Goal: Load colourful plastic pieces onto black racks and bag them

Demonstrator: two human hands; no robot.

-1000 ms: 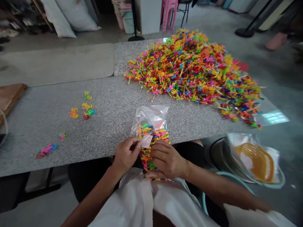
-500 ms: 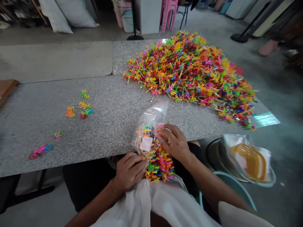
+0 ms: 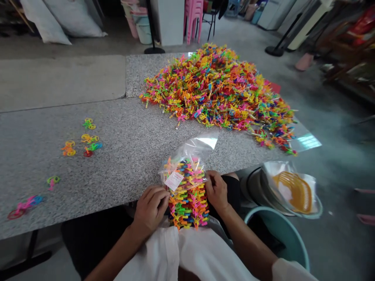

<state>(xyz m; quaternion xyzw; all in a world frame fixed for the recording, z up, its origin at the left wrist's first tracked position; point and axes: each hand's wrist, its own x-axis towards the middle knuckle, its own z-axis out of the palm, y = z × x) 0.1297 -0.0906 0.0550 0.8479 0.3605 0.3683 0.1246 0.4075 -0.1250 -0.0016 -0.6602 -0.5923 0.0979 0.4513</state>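
Clear bag [image 3: 187,183] of coloured plastic pieces at worktop [image 3: 131,156] edge, left hand [image 3: 150,210] fingers gripping its lower left side, right hand [image 3: 216,191] fingers pinching its right edge, large loose pile [image 3: 216,89] beyond

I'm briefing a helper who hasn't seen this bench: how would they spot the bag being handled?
Start at the grey speckled stone table and follow its near edge to the person's left hand and right hand. Between them is a clear plastic bag of neon toys with a small white label, the only bagged lot.
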